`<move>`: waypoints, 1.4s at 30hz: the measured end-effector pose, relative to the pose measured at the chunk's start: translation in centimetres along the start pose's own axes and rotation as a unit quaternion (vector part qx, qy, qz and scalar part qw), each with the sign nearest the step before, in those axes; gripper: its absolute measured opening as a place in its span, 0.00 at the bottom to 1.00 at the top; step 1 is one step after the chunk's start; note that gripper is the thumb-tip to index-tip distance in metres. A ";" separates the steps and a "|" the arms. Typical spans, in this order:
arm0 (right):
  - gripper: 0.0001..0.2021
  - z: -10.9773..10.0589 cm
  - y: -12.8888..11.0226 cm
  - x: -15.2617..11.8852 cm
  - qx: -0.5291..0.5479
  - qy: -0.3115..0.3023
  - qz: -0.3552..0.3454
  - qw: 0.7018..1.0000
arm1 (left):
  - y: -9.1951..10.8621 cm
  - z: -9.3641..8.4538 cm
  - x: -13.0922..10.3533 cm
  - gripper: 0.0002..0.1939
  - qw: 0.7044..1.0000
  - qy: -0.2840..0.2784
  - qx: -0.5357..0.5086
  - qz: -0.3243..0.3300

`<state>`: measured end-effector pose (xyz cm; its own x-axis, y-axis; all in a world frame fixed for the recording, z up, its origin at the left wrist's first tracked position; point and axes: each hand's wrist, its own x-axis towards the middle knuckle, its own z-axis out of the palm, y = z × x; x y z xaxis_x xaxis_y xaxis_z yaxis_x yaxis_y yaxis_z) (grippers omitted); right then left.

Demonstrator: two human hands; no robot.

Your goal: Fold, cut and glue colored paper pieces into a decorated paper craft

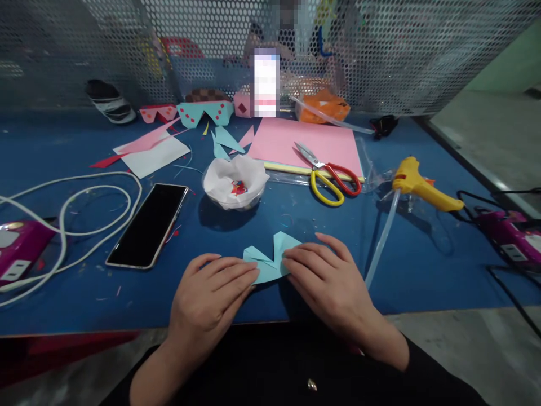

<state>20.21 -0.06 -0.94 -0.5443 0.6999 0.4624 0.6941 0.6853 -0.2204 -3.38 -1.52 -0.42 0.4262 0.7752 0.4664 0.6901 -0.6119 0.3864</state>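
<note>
A light-blue piece of folded paper (267,273) with a V-shaped notch in its upper edge lies between my hands near the table's front edge. My left hand (213,293) grips its left end, fingers laid over the top and thumb along the lower side. At the other end, my right hand (327,276) has its fingertips pressed on the paper, with the thumb hidden beneath. Just beyond stands a clear bowl lined with white paper (215,180), holding small red bits. Red-and-yellow-handled scissors (315,160) rest on pink paper (274,141) farther right.
A yellow glue gun (422,189) with a glue stick lies at the right. At the left are a phone (147,225), a looped white cable (63,225) and a purple power strip (36,242). Paper glasses (207,114) stand before a perforated metal screen (211,34).
</note>
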 end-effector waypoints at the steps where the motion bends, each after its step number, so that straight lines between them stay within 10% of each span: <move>1: 0.07 0.1 0.0 0.1 -0.002 -0.001 -0.005 1.000 | -0.1 -0.1 0.0 0.10 1.000 -0.004 -0.003 0.000; 17: 0.14 -0.7 -1.8 -1.1 -0.079 -0.010 -0.011 0.997 | 1.6 0.4 -0.5 0.10 0.987 -0.010 0.117 0.106; 42: 0.05 0.0 -1.6 -0.2 0.146 -0.043 0.174 0.973 | 1.3 0.6 0.7 0.08 0.999 -0.050 -0.017 -0.008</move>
<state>19.21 -1.27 -0.62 -0.3469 0.9055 0.2444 0.6865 0.4227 -0.5916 -1.82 -1.67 -0.02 0.4727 0.7957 0.3786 0.6779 -0.6029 0.4207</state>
